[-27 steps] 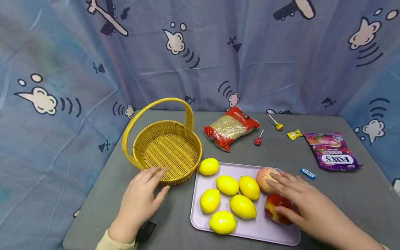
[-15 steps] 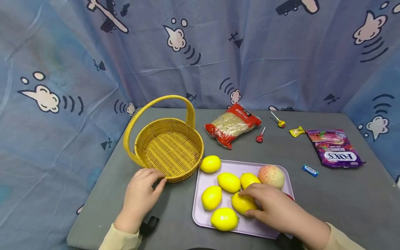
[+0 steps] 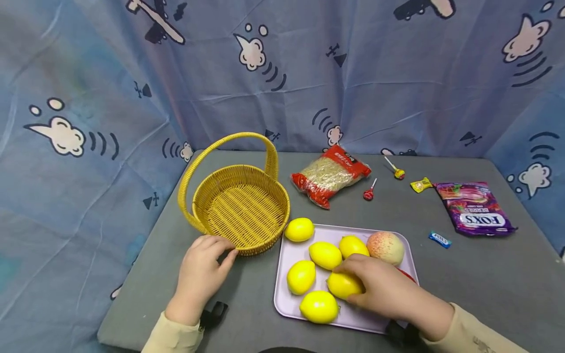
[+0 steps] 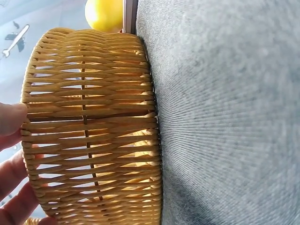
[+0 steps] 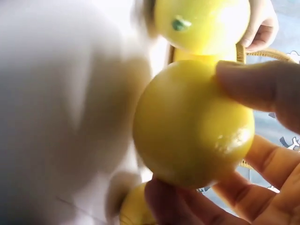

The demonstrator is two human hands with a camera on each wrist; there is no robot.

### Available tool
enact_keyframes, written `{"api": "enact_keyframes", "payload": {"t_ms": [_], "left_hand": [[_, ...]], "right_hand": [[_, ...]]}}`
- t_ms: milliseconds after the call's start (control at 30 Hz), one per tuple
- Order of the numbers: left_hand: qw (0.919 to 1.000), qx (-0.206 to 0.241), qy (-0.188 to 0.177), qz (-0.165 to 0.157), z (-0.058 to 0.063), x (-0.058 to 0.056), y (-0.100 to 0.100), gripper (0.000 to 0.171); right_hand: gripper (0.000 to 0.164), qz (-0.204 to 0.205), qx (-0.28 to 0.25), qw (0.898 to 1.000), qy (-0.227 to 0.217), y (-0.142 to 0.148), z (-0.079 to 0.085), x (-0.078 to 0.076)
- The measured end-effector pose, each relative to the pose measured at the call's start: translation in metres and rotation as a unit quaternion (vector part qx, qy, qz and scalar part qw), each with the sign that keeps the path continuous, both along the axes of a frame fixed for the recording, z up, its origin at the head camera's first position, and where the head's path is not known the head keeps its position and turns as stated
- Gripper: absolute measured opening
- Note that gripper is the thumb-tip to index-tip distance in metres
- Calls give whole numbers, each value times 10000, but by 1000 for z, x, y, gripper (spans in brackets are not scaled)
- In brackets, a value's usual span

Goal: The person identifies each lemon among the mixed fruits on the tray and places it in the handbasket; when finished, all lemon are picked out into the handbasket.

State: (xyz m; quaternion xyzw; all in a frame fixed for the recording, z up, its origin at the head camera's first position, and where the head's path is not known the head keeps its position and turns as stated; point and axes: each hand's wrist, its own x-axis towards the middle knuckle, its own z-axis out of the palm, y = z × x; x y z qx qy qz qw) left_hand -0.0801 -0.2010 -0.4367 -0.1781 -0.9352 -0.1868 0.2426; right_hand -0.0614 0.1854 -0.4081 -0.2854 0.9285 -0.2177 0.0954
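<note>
Right hand has moved leftward, gripping a smooth, oval lemon; left hand pinches the round, woven basket.

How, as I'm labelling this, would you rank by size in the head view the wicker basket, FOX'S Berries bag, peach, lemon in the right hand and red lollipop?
Wicker basket
FOX'S Berries bag
Peach and held lemon: unsure, the right hand partly covers the lemon
Red lollipop
</note>
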Motion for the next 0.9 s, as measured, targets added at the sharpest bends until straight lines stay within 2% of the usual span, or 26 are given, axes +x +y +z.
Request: {"api": "enact_keyframes", "payload": {"t_ms": [200,400,567,800,900], "left_hand": [[10000,-31,-56,14,2,1,0,12],[9999,-99,-64,5,2,0,0,10],[9999,-109,-97,40,3,0,-1,8],[10000,-86,21,-34,-1,-1,-4,6],[10000,-90,-38,2,1,0,-4,5]], "right_hand": [[45,-124,-569,9964,-622,3,20,-9],[49,-226,-1285,9806,-1462,-4,47,-38],[51,-189,-1871,9587,-2133,-28,63,-77],[52,-82,-2983,9053,-3024,-86,63,-125],[51,-223,-3089,8920,-3294,-115,60,-139]]}}
